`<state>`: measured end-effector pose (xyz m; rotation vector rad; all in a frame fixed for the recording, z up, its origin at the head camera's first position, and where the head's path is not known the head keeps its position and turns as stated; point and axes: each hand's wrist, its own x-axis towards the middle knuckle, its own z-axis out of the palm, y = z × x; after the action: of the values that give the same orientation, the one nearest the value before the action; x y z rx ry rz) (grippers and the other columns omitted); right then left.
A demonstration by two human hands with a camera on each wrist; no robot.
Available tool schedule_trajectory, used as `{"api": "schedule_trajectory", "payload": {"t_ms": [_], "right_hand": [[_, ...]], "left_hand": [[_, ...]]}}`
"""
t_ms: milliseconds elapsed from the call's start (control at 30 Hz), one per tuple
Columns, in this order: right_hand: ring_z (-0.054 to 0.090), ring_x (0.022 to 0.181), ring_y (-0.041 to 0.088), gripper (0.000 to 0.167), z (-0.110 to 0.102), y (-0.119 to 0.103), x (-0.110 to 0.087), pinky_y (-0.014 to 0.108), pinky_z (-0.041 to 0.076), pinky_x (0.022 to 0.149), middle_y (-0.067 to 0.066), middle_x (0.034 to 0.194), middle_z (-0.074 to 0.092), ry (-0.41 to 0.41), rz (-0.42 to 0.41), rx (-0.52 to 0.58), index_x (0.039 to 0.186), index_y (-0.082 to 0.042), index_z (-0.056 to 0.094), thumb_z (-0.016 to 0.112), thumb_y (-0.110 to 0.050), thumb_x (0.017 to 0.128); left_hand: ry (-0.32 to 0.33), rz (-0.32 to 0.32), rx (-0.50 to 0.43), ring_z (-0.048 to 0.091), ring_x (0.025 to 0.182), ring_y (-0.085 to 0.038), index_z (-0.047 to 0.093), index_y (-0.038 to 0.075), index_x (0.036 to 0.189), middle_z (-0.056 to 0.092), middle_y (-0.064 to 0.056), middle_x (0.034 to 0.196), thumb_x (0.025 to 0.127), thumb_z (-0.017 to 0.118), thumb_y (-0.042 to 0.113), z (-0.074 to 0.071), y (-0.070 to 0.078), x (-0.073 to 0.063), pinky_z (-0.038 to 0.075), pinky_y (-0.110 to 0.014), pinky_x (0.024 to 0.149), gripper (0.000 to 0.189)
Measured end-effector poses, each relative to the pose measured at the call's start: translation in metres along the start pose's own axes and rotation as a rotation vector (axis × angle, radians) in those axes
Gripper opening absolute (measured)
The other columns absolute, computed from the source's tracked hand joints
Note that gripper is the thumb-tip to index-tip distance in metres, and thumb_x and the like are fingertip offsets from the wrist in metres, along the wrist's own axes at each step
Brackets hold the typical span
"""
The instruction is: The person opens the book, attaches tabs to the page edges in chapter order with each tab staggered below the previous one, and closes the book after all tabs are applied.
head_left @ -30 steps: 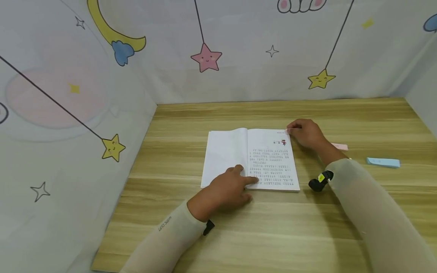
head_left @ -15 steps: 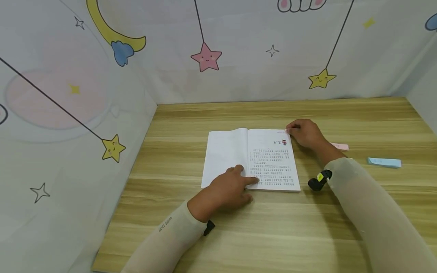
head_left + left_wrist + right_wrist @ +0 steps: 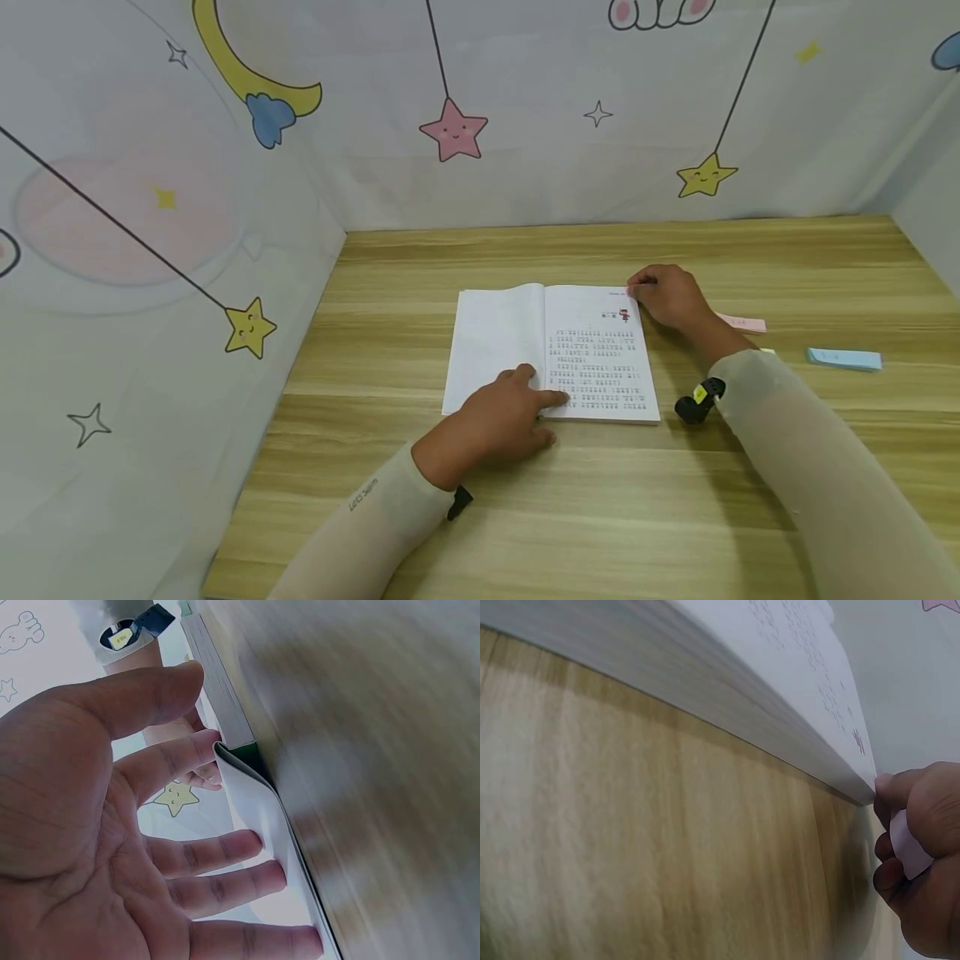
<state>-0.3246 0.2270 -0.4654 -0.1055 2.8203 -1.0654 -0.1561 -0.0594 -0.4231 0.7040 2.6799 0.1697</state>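
A thick white paper book (image 3: 547,342) lies open near the middle of the table, its left page blank, its right page closely printed, with a smooth, squared block of leaves beneath. The left hand (image 3: 504,417) lies across the lower edge by the gutter, fingers extended and spread, touching the pages without gripping. The right hand (image 3: 670,293), fingers curled, holds a small pale pinkish piece (image 3: 911,844) at the upper right corner. Beyond it, a flat pink strip (image 3: 744,323) and a flat light-blue strip (image 3: 844,359) rest on the yellow-brown, streaky wood-grain table (image 3: 637,500). Softly creased white sheeting (image 3: 540,187), printed with smiling stars and a yellow crescent moon, walls the space.
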Motion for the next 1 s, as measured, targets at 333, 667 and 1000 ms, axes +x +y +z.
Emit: {"api": "schedule_trajectory", "payload": {"t_ms": [333, 667, 1000], "right_hand": [[0.054, 0.111, 0.039, 0.025, 0.002, -0.002, -0.001, 0.055, 0.042, 0.095, 0.022, 0.127, 0.061, 0.029, -0.003, -0.036, 0.123, -0.003, 0.065, 0.058, -0.019, 0.104], [0.018, 0.145, 0.049, 0.022, -0.002, -0.010, -0.008, 0.064, 0.012, 0.111, 0.024, 0.158, 0.032, 0.107, -0.166, -0.336, 0.114, -0.007, 0.079, 0.068, -0.019, 0.100], [-0.008, 0.151, 0.050, 0.058, -0.012, -0.006, -0.046, 0.072, 0.004, 0.111, 0.029, 0.166, -0.002, -0.067, -0.210, -0.349, 0.157, -0.010, 0.041, 0.053, -0.036, 0.107]], "left_hand": [[0.003, -0.006, 0.006, 0.053, 0.120, -0.025, 0.058, 0.040, 0.146, 0.046, -0.012, 0.145, 0.096, 0.070, 0.044, 0.001, 0.000, 0.000, 0.051, -0.038, 0.083, 0.052], [0.009, -0.005, -0.001, 0.053, 0.117, -0.025, 0.058, 0.040, 0.146, 0.047, -0.013, 0.143, 0.096, 0.070, 0.042, 0.000, 0.001, 0.000, 0.050, -0.037, 0.082, 0.051], [0.003, -0.010, 0.001, 0.053, 0.118, -0.025, 0.058, 0.038, 0.146, 0.047, -0.013, 0.143, 0.097, 0.069, 0.041, -0.001, 0.002, -0.001, 0.051, -0.038, 0.081, 0.050]]}}
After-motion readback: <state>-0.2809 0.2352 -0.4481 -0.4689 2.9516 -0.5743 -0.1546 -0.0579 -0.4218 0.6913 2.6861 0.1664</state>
